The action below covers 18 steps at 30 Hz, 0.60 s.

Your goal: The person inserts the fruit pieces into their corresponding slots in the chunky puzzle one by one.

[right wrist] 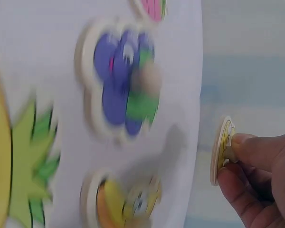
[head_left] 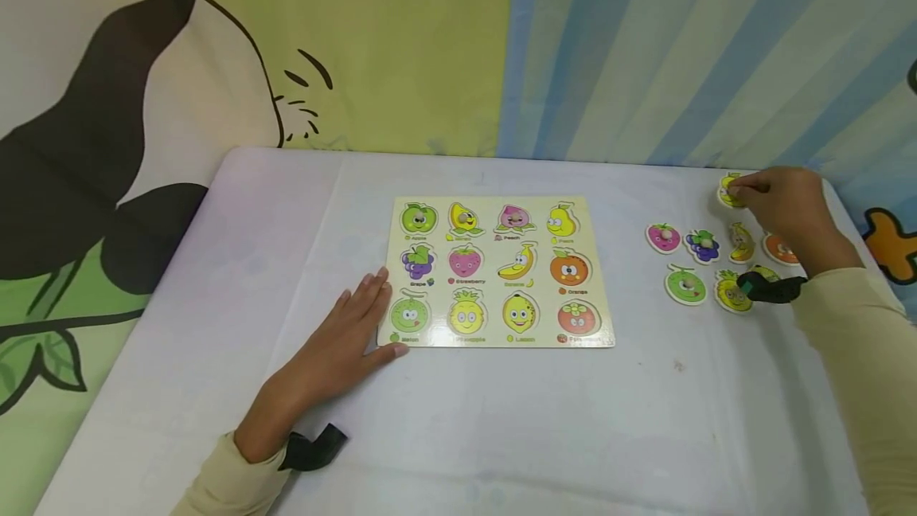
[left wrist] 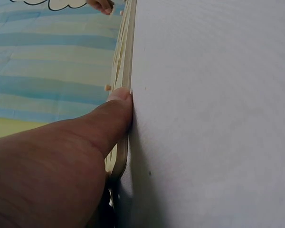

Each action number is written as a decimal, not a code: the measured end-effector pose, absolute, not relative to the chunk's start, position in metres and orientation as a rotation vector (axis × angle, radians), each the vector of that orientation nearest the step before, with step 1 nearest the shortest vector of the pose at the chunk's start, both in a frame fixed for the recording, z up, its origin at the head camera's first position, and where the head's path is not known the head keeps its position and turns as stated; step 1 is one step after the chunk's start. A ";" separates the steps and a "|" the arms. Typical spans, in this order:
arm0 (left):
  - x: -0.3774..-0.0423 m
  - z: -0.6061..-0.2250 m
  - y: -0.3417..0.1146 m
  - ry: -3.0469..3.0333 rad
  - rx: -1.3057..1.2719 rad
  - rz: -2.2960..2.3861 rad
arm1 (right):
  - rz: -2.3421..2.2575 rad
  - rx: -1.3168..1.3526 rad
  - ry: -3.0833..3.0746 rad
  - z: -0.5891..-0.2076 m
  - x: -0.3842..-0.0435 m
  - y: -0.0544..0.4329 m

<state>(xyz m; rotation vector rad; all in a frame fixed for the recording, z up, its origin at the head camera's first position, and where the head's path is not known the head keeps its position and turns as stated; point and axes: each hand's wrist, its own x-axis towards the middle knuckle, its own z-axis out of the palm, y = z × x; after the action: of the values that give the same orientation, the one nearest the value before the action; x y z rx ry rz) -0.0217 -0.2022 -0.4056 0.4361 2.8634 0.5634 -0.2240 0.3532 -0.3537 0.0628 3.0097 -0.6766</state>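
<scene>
My right hand [head_left: 786, 201] pinches a yellow fruit puzzle piece [right wrist: 222, 149] by its small knob, between thumb and fingers. In the right wrist view the piece is tilted on edge, off the white tabletop. The fruit puzzle board [head_left: 492, 330] lies flat at the middle of the table, with printed fruits in rows. Knobs show on its apple [head_left: 419, 219], mango [head_left: 464, 219] and peach [head_left: 514, 218]. My left hand [head_left: 342, 341] rests at the board's lower left corner, fingers extended along the left side and thumb [left wrist: 116, 107] against the near edge.
Loose knobbed pieces lie at the right: strawberry [head_left: 662, 238], grapes [head_left: 702, 247], banana [head_left: 741, 243], orange [head_left: 781, 249], melon [head_left: 685, 286], pineapple [head_left: 732, 293] and a yellow piece partly hidden by the black wrist strap [head_left: 777, 290]. A printed cloth backdrop [head_left: 401, 46] rises behind the table.
</scene>
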 end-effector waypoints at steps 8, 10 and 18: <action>-0.023 -0.407 -0.203 2.858 0.442 0.565 | -0.752 -0.045 2.965 -0.343 -0.226 0.314; -0.023 -0.407 -0.203 2.860 0.443 0.562 | -0.756 -0.066 2.976 -0.340 -0.226 0.306; -0.022 -0.407 -0.204 2.859 0.438 0.565 | -0.790 -0.148 2.976 -0.335 -0.226 0.283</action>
<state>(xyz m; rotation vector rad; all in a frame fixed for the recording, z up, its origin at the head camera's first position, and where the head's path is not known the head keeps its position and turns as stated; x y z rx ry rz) -0.0222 -0.2039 -0.4070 0.4385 2.8591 0.5646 -0.2263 0.2830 -0.3346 -0.1481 2.9758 -0.7904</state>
